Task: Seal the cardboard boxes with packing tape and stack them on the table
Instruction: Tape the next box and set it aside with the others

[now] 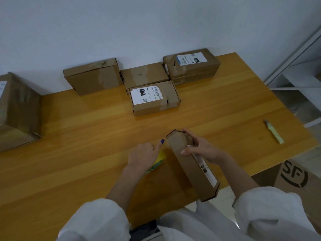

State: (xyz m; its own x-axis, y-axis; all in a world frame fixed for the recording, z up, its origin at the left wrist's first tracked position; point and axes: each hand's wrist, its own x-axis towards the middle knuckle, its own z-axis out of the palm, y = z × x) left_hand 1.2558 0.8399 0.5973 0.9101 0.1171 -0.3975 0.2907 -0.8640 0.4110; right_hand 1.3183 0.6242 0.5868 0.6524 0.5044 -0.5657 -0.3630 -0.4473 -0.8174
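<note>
Cardboard box [191, 164], long and narrow, stands on one long side at the near edge of the table [86, 136], its near end reaching that edge. The right hand [201, 148] has its grip closed on the far half, thumb over the upper edge and fingers along the side with the white label. That side is seen at a steep angle, so its print cannot be read. The left hand [144, 153] lies just left of the box, its grip curled over a yellow-and-green object [160, 158] that it mostly hides (whether this is the tape I cannot tell). A blue spot [162, 141] at a fingertip is too small to make out.

At the table's far side, against the wall [156, 23], lie four more boxes. They are a left box [92, 76], a middle box [144, 74], a front box [153, 98] with a barcode label touching the middle one, and a right box [191, 66], also labelled. Pale glossy strips cross their tops.

A large box [17, 110] at the far left is cut off by the frame. A pale yellow cutter [274, 132] lies well to the right, apart from both hands. Beyond the table a box printed "SF" [295, 176] is partly hidden by the table and the right sleeve [269, 206], and a white shelf [295, 75] runs out of view.
</note>
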